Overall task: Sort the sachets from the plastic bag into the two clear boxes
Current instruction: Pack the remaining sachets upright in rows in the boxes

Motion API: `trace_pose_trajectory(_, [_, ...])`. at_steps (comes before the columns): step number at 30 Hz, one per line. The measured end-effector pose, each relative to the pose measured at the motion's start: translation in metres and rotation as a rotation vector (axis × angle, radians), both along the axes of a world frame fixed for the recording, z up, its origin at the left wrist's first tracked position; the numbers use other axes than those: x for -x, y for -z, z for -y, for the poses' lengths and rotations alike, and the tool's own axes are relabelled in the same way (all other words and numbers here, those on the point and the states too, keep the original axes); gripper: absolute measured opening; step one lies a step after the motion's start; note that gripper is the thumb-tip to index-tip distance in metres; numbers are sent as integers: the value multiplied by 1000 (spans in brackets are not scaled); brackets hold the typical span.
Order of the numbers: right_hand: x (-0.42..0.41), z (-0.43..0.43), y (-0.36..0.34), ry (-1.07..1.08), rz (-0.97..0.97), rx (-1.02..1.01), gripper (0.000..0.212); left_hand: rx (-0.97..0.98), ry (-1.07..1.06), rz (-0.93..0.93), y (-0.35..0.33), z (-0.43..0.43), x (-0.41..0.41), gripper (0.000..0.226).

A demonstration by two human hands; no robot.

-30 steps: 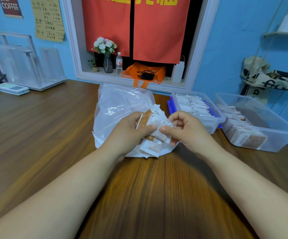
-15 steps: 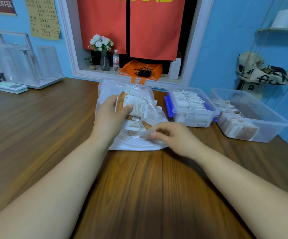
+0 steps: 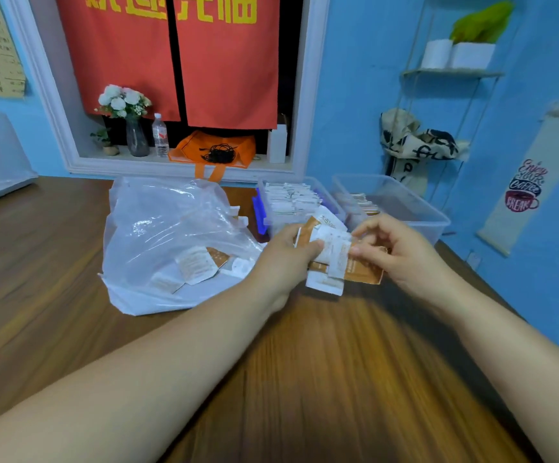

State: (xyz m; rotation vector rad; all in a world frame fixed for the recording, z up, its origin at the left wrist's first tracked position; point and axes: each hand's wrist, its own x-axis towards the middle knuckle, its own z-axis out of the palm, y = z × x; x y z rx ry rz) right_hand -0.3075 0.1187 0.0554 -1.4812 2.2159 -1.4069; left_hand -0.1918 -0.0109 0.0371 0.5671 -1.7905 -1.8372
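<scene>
Sachets, white and brown, are held in a small stack just above the table, between a person's two hands and directly in front of the two clear boxes. The left hand grips the stack from its left side, thumb laid across the top white packet. The right hand pinches the stack's right edge between thumb and curled fingers. A brown packet juts out at the bottom of the stack, below the right hand.

To the left, touching the left wrist, the bag lies crumpled on the table. Loose sachets show through its film near the lower edge.

Behind the hands, the near box, with a blue clip on its left side, is packed with rows of white packets. Just to its right, the far box holds a row of brown-edged ones at its left end.

Beyond the table, a white-framed hatch has a ledge carrying a vase of white flowers, a water bottle and an orange tote. A red curtain with yellow characters hangs over the opening.

On the blue wall at right hangs a shelf with white pots and a green plant. A patterned cloth bag hangs below it, and farther right is a scroll reading "Enjoy your coffee break".
</scene>
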Motion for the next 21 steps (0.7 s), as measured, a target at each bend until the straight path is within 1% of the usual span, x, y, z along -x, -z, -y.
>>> trace_pose_trajectory(3, [8,-12,10,119,-63,4,17,-115,73,35,7,-15,14,18])
trace_pose_trajectory(5, [13,-13,18,181,-80,5,20,-174,145,25,13,-21,18,15])
trace_pose_trajectory(7, [14,-10,23,202,-81,5,22,-179,202,0,17,-22,18,17])
trace_pose_trajectory(10, [13,-3,28,219,-76,27,23,-85,242,-24,28,-20,17,30])
trace_pose_trajectory(13, [10,1,28,236,-85,29,22,2,190,3,33,-18,17,39])
trace_pose_trajectory(15, [7,2,26,257,-75,30,21,99,153,19,34,-16,16,42])
trace_pose_trajectory(17, [6,1,25,231,2,50,23,241,126,7,30,-13,15,40])
trace_pose_trajectory(19, [5,-2,22,125,156,86,22,402,120,11,24,-11,12,40])
trace_pose_trajectory(21, [4,-4,21,32,250,128,19,497,136,12,23,-10,10,38])
